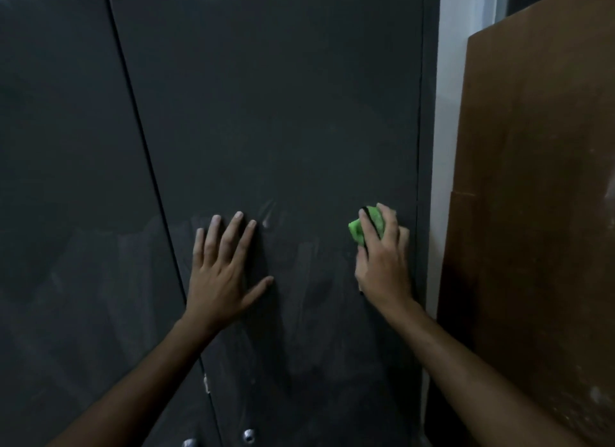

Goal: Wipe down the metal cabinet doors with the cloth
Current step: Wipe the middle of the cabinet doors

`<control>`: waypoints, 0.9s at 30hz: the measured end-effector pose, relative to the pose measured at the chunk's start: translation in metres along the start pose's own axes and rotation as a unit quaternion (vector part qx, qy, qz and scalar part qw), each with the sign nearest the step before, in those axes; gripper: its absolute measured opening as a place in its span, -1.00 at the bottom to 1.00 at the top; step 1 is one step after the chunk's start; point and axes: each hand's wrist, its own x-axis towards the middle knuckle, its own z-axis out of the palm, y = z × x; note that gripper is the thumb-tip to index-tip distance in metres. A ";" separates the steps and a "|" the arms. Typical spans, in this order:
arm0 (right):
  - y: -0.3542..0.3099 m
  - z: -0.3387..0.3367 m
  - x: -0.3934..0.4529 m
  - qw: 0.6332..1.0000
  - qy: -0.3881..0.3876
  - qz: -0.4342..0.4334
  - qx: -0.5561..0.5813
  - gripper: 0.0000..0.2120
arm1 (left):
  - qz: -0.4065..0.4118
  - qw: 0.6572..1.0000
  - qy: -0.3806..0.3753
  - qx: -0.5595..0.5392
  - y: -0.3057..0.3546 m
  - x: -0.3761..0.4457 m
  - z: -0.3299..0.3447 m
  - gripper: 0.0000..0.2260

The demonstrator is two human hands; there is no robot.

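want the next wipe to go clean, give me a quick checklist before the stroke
1. Cloth held: ok, right hand has a grip on it.
2. Cloth against right door: ok, by the look of it.
3. Door braced: ok, left hand lies flat on it, fingers spread.
4. Room beside the cloth: not ok, door edge and brown board are close.
5. Streaks below: not ok, smears show.
6. Left door wiped: cannot tell.

Dim, soft focus, faint glare top left, wide-angle bending at edges
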 end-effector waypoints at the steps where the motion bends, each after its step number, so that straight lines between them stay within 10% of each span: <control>1: -0.001 0.000 0.006 0.999 0.028 0.009 0.023 -0.33 | -0.002 1.000 -0.001 0.000 0.000 -0.001 0.000 -0.12; 15: 0.004 0.026 -0.012 0.990 0.110 0.068 0.054 -0.43 | 0.007 1.000 -0.002 -0.021 -0.006 -0.005 0.012 -0.12; 21: 0.029 0.021 -0.053 0.970 -0.051 -0.229 -0.060 -0.46 | 0.016 0.999 0.012 -0.050 -0.011 -0.016 0.008 -0.20; 27: 0.009 0.012 0.016 0.994 0.111 0.017 0.014 -0.44 | 0.018 0.999 0.012 -0.027 -0.049 -0.050 0.007 -0.27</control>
